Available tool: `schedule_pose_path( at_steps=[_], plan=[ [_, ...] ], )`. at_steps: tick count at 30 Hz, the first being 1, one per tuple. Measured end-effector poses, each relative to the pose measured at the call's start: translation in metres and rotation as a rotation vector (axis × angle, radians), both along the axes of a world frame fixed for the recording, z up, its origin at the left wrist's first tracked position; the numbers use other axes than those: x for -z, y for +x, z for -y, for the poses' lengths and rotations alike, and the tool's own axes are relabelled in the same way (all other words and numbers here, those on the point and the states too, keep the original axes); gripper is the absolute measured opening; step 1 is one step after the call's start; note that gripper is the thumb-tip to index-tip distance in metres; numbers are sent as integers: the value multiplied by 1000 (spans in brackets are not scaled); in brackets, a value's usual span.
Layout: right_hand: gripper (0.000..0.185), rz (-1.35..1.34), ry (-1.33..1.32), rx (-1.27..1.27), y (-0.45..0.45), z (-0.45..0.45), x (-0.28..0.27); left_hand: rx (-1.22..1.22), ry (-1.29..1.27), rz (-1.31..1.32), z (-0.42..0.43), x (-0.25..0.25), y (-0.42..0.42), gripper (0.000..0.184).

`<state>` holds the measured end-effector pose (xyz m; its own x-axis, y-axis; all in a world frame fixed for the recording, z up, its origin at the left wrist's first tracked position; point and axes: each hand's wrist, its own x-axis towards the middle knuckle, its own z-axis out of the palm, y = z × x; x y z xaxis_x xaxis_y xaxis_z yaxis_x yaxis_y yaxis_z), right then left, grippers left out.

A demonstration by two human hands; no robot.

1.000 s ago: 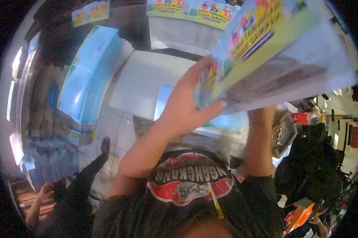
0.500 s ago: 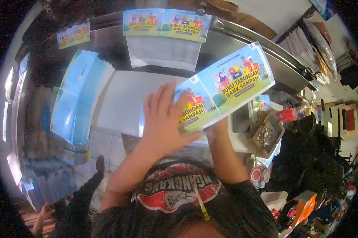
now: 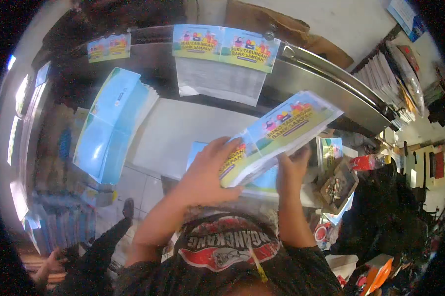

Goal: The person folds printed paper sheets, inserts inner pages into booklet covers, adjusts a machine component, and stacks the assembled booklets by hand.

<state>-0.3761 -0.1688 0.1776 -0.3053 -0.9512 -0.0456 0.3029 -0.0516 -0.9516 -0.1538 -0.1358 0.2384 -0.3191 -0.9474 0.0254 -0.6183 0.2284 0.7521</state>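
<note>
The left hand (image 3: pixel 205 170) pinches a blue-green printed stack (image 3: pixel 289 124); whether the right hand (image 3: pixel 292 171) grips is unclear.

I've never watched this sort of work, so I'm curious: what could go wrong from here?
The sheets, gripped at one end by the left hand, look uneven along the lower edge, so some might slip out. The right hand is near the tray and bottle, so a wide swing could perhaps knock either.
</note>
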Motion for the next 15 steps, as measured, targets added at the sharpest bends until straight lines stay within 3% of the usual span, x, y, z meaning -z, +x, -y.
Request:
schedule_pose_path(
  at_steps=[2, 4, 5, 6, 8, 9, 11, 12, 14, 15],
  plan=[
    [99, -559, -292, 293, -16, 3, -1, 136, 41, -118, 3, 8, 13, 97],
    [115, -1242, -497, 578, -30, -1, -43, 183, 92, -88, 5, 11, 24, 98],
    [119, -1473, -550, 480, -33, -9, -64, 218, 134, -54, 5, 12, 26, 98],
    [95, -1673, -638, 153, -24, -13, -89, 221, 148, -56, 6, 8, 25, 98],
    [48, -1873, -756, -556, -10, -16, -120, 297, 181, 131, 8, -10, 21, 99],
    [48, -1879, -746, -550, -10, -15, -119, 308, 179, 129, 6, -16, 18, 99],
    [45, -1765, -622, -838, -11, -3, -118, 324, -23, 195, 10, -28, 14, 96],
    [45, -1780, -629, -834, -19, 6, -119, 320, -36, 187, 8, -31, 15, 96],
    [42, -1798, -556, -605, -51, 34, -126, 81, -322, 288, 2, -29, 24, 95],
    [43, -2009, -136, -359, -58, 51, -140, -6, -412, 319, 1, -25, 30, 95]
  ],
)
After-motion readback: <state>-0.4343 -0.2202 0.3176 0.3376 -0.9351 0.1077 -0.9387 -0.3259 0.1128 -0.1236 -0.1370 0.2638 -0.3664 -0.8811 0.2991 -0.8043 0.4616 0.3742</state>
